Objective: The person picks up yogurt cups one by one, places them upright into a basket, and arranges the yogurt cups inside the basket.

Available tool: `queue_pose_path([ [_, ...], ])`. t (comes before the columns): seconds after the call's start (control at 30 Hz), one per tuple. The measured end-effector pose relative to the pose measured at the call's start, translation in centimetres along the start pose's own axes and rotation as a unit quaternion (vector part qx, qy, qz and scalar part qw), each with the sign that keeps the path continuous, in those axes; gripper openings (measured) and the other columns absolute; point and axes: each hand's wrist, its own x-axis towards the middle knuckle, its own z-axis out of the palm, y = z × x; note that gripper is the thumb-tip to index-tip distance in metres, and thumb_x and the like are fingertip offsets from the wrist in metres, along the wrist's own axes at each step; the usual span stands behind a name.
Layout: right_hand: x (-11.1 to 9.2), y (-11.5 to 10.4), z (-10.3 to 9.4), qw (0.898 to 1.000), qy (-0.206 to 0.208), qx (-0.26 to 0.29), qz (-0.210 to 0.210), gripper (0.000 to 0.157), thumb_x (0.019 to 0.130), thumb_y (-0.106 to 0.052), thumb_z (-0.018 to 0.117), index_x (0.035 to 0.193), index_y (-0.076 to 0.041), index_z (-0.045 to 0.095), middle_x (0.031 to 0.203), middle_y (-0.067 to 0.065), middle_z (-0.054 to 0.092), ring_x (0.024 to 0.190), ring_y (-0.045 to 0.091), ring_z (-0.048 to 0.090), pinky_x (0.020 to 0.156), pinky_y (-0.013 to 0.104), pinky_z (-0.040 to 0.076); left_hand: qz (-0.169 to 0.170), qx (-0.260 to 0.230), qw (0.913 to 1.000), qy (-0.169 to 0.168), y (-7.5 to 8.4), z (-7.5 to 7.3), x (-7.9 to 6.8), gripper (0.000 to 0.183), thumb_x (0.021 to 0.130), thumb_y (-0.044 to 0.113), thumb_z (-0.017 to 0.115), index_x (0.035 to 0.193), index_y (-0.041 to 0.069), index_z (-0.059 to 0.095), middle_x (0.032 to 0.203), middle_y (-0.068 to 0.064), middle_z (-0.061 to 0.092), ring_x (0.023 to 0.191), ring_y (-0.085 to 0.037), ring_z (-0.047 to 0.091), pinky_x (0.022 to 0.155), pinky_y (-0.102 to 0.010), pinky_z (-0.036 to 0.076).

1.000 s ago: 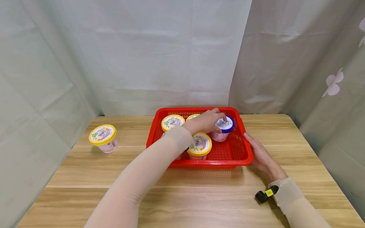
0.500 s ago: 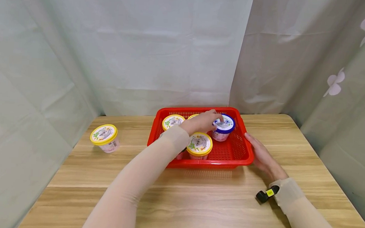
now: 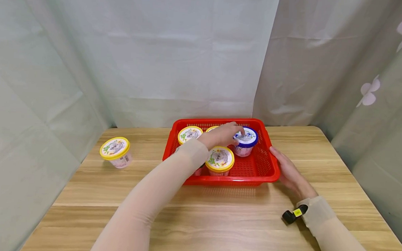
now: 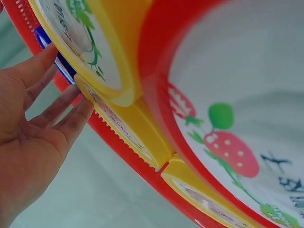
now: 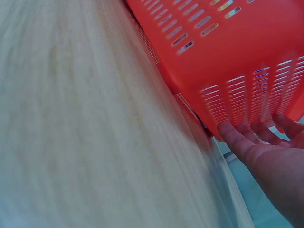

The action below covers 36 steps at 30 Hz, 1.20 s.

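Note:
My left hand point(image 3: 219, 135) reaches into a red plastic basket point(image 3: 249, 179), its fingertips at the left edge of a blue-lidded paper tub point(image 3: 248, 138). In the left wrist view its fingers are spread and loose beside the blue lid point(image 4: 64, 66). Yellow-lidded tubs point(image 3: 219, 158) stand left of the blue one. A red-lidded tub point(image 4: 228, 137) with strawberries fills the near side of the left wrist view; my forearm mostly hides it from the head camera. My right hand point(image 3: 287, 171) touches the basket's right side, fingers straight against the slotted outer wall point(image 5: 237, 102).
Another yellow-lidded tub point(image 3: 115, 151) stands alone on the wooden table point(image 3: 216, 225), left of the basket. Pale cloth point(image 3: 157, 55) hangs behind and along both sides. A black wrist camera point(image 3: 289, 217) is strapped to my right wrist.
My left fingers have drawn slightly left off the blue lid, uncovering more of it. The tub stays in the basket's back right part. My right hand keeps its place.

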Motion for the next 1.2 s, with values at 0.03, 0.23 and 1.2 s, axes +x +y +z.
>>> queue_pose_path([
  [0.03,0.0,0.0,0.0,1.000,0.000,-0.002,0.001,0.058,0.106,-0.044,0.034,0.146,-0.002,0.030,0.116,0.012,0.062,0.096,0.020,0.065,0.079,0.033,0.057,0.002,0.000,1.0000,0.000,0.0,0.0,0.0,0.042,0.095,0.023,0.066,0.135,0.024,0.055,0.132,-0.002,0.049,0.121,-0.018,0.047,0.104,-0.036,0.044],
  [0.23,0.1,0.1,-0.1,1.000,-0.007,-0.008,0.002,0.059,0.107,-0.043,0.032,0.148,-0.001,0.026,0.118,0.013,0.060,0.096,0.020,0.065,0.080,0.034,0.057,0.010,-0.003,0.9999,0.008,-0.2,-0.4,-0.3,0.041,0.096,0.023,0.064,0.135,0.022,0.055,0.132,-0.004,0.049,0.119,-0.018,0.048,0.105,-0.036,0.043],
  [1.2,0.3,0.0,-0.4,1.000,-0.013,-0.008,-0.006,0.060,0.107,-0.042,0.033,0.151,-0.004,0.024,0.123,0.016,0.057,0.100,0.021,0.064,0.083,0.035,0.056,0.041,-0.098,0.9887,0.106,-3.9,-4.7,-3.7,0.035,0.100,0.028,0.058,0.132,0.015,0.060,0.137,-0.005,0.052,0.129,-0.026,0.046,0.107,-0.040,0.040],
])
